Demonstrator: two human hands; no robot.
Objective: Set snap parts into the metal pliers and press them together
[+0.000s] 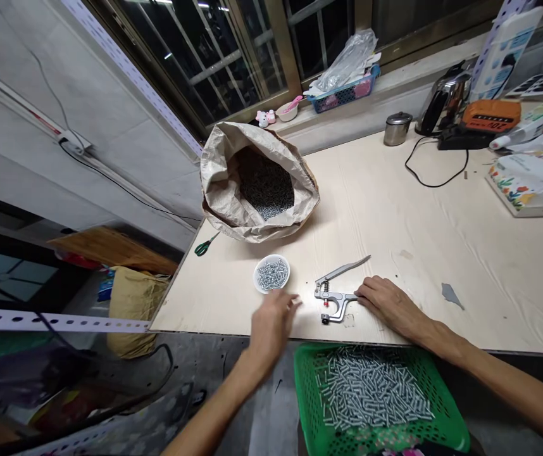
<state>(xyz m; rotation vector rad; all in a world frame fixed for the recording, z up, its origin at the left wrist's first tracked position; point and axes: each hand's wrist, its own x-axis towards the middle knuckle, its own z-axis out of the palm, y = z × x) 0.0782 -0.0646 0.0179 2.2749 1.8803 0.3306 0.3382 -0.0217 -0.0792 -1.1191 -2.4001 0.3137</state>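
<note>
Metal snap-fastener pliers (340, 297) lie on the wooden table with their two handles spread apart. At the end of the lower handle, the fingers of my right hand (388, 303) are closed on it, the hand resting on the tabletop. My left hand (271, 323) is blurred near the table's front edge, its fingers curled together; whatever they hold, if anything, cannot be made out. Just beyond it stands a small white bowl (271, 273) of short metal pins or screws. A green basket (302, 386) below the table edge holds many grey cylindrical pieces.
An open paper-lined sack (219, 190) of small dark metal parts stands behind the bowl. Green-handled scissors (202, 247) lie at the left edge. A grey scrap (450, 295), a metal canister (397, 129), an electric kettle (442, 101) and a tissue pack (530, 180) are to the right.
</note>
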